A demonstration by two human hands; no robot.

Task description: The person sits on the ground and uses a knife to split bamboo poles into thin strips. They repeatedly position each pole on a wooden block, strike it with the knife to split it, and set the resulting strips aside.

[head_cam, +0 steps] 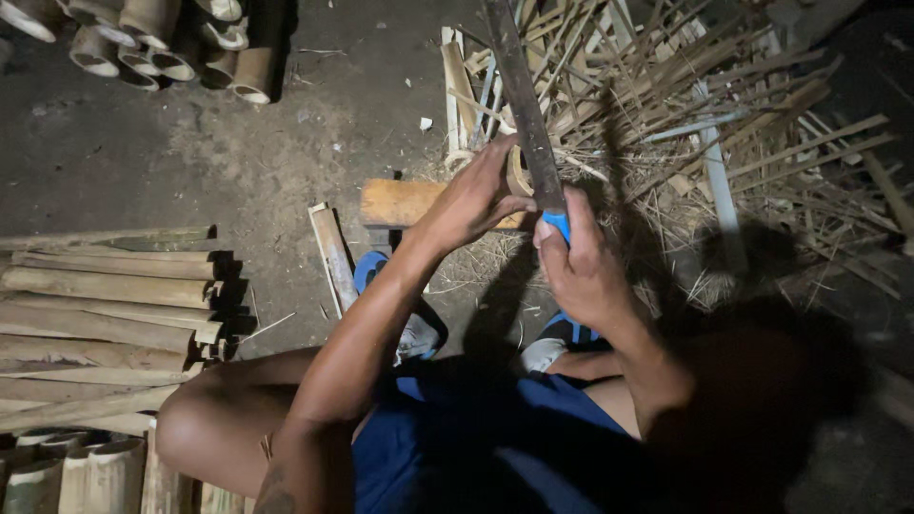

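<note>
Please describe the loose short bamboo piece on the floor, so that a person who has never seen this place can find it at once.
Start at the stack of split bamboo slats along the left edge. Go right across the dark floor toward the wooden block by the left hand. The short bamboo piece lies alone between them, slanted, its pale end away from the person.

Dark dirt floor [286, 143], dim light, deep shadow at right

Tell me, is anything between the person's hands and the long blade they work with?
Nothing visible is. The right hand already grips the blue handle of the long blade, and the left hand rests against the blade just above the handle, over the wooden block.
</note>
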